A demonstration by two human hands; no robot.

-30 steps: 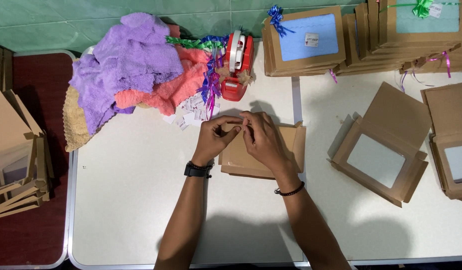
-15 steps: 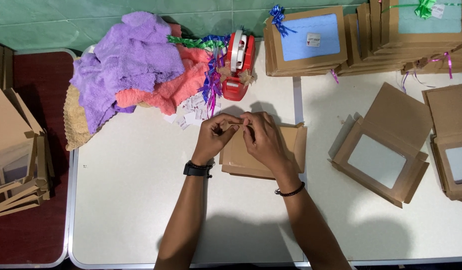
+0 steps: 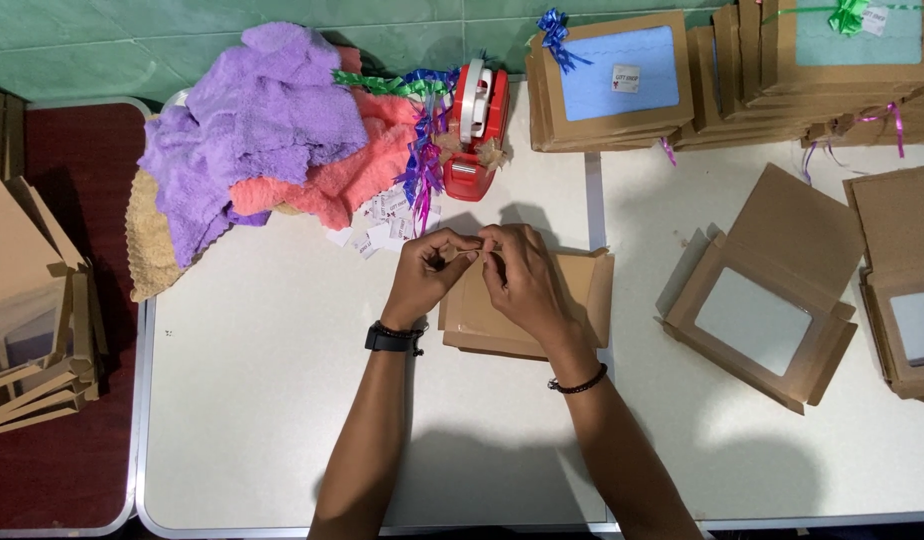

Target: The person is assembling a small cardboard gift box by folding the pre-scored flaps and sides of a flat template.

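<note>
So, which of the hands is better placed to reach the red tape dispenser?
The left hand: it lies almost directly below the red tape dispenser, while the right hand rests further right over the brown box.

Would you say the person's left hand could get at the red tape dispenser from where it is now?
Probably yes. The left hand is over the flat brown box, and the red tape dispenser stands just beyond it on the white table. Only small paper labels and ribbon ends lie between.

white table [image 3: 262, 400] | on it: towel pile [image 3: 262, 130], red tape dispenser [image 3: 477, 125], flat cardboard box [image 3: 582, 290], open window box [image 3: 772, 300], stacked boxes [image 3: 612, 85]
</note>
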